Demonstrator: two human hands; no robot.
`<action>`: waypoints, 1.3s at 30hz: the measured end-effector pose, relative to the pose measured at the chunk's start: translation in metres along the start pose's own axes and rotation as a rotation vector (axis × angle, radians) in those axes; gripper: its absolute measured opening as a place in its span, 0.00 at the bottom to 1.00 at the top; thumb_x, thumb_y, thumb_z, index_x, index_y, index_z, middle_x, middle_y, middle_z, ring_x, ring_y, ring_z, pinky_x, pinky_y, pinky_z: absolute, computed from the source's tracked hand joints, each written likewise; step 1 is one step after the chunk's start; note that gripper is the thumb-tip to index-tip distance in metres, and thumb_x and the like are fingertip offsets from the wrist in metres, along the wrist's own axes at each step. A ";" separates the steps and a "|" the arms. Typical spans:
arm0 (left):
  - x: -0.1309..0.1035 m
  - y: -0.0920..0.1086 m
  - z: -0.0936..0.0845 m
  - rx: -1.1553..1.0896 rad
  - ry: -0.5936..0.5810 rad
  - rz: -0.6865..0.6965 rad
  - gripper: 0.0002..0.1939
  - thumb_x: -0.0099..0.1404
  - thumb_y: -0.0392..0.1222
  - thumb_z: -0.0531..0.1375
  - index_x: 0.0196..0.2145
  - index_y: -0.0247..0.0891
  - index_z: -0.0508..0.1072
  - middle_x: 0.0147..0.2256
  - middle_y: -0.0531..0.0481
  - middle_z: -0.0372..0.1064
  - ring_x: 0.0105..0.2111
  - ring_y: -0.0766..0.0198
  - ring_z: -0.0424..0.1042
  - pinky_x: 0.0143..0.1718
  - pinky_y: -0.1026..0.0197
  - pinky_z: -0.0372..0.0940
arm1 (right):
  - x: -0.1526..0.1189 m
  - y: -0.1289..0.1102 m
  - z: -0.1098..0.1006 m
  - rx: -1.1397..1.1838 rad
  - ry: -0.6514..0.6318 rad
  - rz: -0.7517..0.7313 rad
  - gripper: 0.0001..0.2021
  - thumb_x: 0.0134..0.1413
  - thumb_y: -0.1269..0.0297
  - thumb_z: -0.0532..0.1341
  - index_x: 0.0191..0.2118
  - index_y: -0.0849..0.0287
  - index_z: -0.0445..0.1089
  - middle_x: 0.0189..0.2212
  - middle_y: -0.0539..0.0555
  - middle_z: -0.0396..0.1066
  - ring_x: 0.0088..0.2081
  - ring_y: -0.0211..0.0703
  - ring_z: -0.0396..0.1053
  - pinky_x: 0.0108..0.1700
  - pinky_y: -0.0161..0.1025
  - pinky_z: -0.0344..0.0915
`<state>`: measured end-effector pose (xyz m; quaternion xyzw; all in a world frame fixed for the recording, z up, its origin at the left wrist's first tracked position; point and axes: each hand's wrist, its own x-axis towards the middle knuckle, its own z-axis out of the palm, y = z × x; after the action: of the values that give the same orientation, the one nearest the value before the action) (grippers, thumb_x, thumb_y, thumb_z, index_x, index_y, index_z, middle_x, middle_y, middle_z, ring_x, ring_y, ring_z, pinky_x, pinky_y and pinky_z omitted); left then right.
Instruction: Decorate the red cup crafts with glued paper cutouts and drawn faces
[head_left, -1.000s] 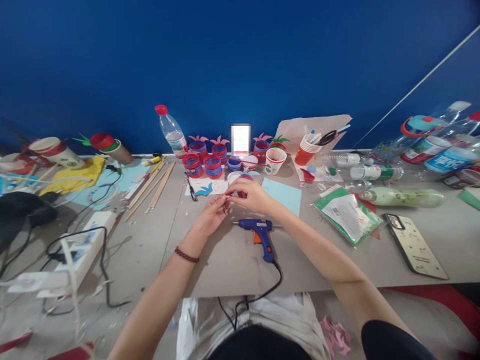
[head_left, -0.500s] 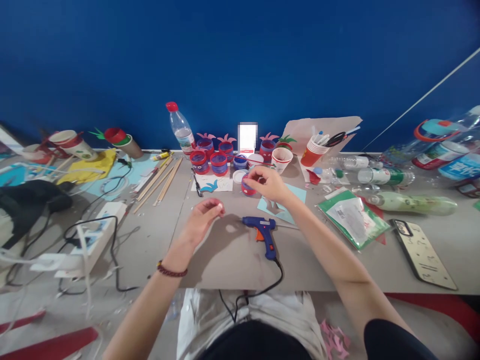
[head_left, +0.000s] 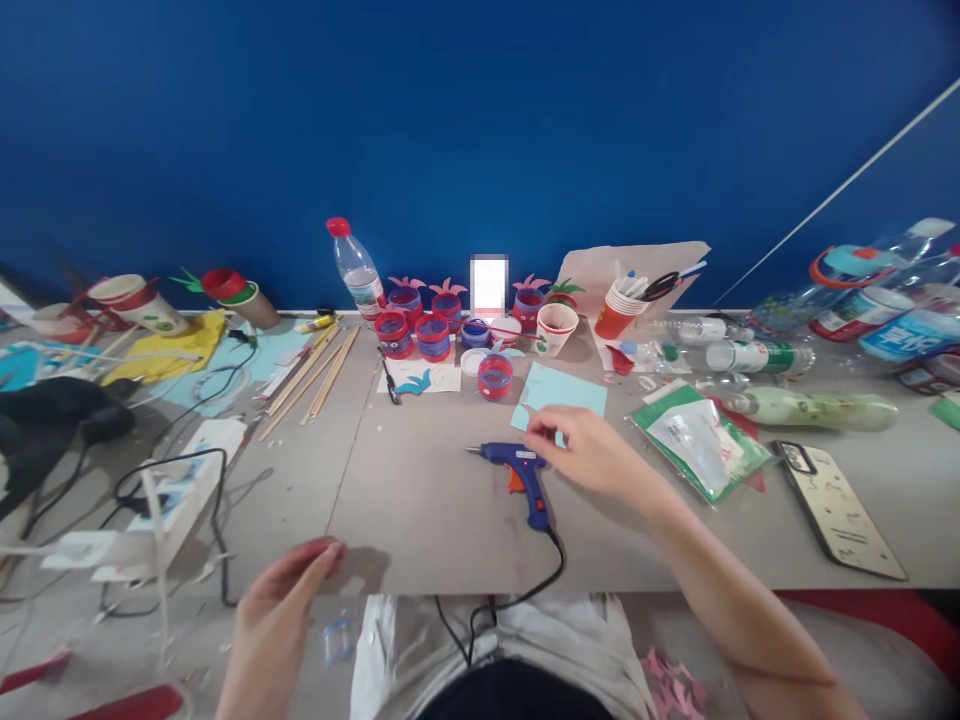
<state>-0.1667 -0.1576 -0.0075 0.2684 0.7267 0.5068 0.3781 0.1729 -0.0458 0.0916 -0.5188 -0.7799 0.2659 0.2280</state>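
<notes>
My left hand (head_left: 289,590) hovers at the front edge of the table, thumb and fingertips pressed together; I cannot make out anything between them. My right hand (head_left: 581,445) is just right of the blue glue gun (head_left: 517,462), its fingers pinched above a light blue sheet (head_left: 574,393); whether it holds something is too small to tell. The glue gun lies on its side, nozzle to the left. Beyond it stands a small red and purple cup (head_left: 495,378) with a light blue leaf piece at its back. A blue paper leaf (head_left: 414,382) lies on white paper.
Several red and purple cups (head_left: 433,338) stand at the back beside a plastic bottle (head_left: 358,272). Wooden sticks (head_left: 330,375) and a power strip (head_left: 184,490) lie left. A cup of pens (head_left: 621,308), a green packet (head_left: 701,440), bottles and a phone (head_left: 840,510) are on the right.
My right hand has left the small cup and moved nearer, beside the glue gun. My left hand has drawn back toward the lower left. The small cup now stands free of my fingers.
</notes>
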 end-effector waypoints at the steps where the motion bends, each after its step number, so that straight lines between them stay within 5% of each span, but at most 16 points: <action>1: 0.002 0.012 0.007 -0.053 0.006 -0.055 0.16 0.33 0.49 0.73 0.21 0.43 0.76 0.22 0.54 0.75 0.27 0.57 0.74 0.28 0.60 0.71 | -0.012 0.000 0.004 -0.022 -0.010 0.038 0.12 0.59 0.59 0.57 0.29 0.57 0.70 0.30 0.52 0.73 0.30 0.39 0.67 0.31 0.36 0.57; 7: 0.002 0.083 0.068 -0.175 -0.228 0.089 0.15 0.35 0.44 0.73 0.21 0.39 0.76 0.24 0.52 0.75 0.26 0.65 0.72 0.32 0.64 0.70 | -0.060 0.024 0.039 -0.050 -0.010 0.302 0.20 0.60 0.50 0.54 0.23 0.57 0.69 0.20 0.49 0.68 0.23 0.38 0.61 0.28 0.35 0.53; 14: 0.006 0.133 0.132 -0.039 -0.502 0.271 0.11 0.45 0.44 0.70 0.25 0.36 0.76 0.25 0.50 0.74 0.28 0.64 0.72 0.34 0.63 0.67 | -0.066 0.044 0.069 -0.107 -0.018 0.473 0.24 0.56 0.41 0.54 0.23 0.56 0.69 0.19 0.50 0.69 0.23 0.39 0.63 0.27 0.36 0.51; 17: 0.026 0.127 0.156 0.010 -0.500 0.343 0.11 0.47 0.45 0.69 0.26 0.36 0.76 0.26 0.50 0.75 0.28 0.65 0.71 0.32 0.63 0.65 | -0.058 0.039 0.072 -0.184 -0.010 0.495 0.25 0.54 0.39 0.55 0.21 0.56 0.67 0.20 0.51 0.70 0.24 0.41 0.65 0.27 0.36 0.49; 21: 0.064 0.093 0.180 0.026 -0.494 0.369 0.11 0.47 0.45 0.69 0.25 0.36 0.76 0.25 0.50 0.74 0.27 0.65 0.71 0.32 0.63 0.65 | -0.050 0.030 0.071 -0.226 -0.062 0.468 0.23 0.51 0.42 0.59 0.19 0.57 0.63 0.20 0.52 0.69 0.25 0.41 0.65 0.27 0.36 0.47; 26: 0.097 0.059 0.188 -0.093 -0.497 0.304 0.15 0.45 0.48 0.69 0.26 0.35 0.77 0.24 0.49 0.74 0.25 0.66 0.70 0.30 0.63 0.65 | -0.046 0.030 0.069 -0.125 -0.083 0.448 0.17 0.51 0.53 0.59 0.19 0.58 0.60 0.17 0.50 0.65 0.22 0.38 0.61 0.26 0.36 0.48; 33: 0.092 0.063 0.187 -0.185 -0.492 0.242 0.17 0.42 0.51 0.70 0.25 0.35 0.76 0.23 0.49 0.73 0.25 0.65 0.71 0.29 0.63 0.66 | -0.059 0.049 0.079 0.403 0.034 0.619 0.15 0.50 0.49 0.60 0.29 0.58 0.67 0.19 0.47 0.61 0.18 0.34 0.58 0.20 0.33 0.53; 39: 0.086 0.059 0.192 -0.159 -0.528 0.264 0.19 0.43 0.53 0.70 0.26 0.35 0.76 0.24 0.49 0.73 0.26 0.65 0.70 0.29 0.63 0.67 | -0.072 0.047 0.090 0.984 0.200 0.714 0.25 0.44 0.46 0.67 0.45 0.54 0.66 0.28 0.46 0.67 0.20 0.32 0.63 0.17 0.28 0.53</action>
<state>-0.0578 0.0311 -0.0144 0.4524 0.5203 0.5194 0.5048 0.1739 -0.1136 -0.0122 -0.6042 -0.3189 0.6045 0.4097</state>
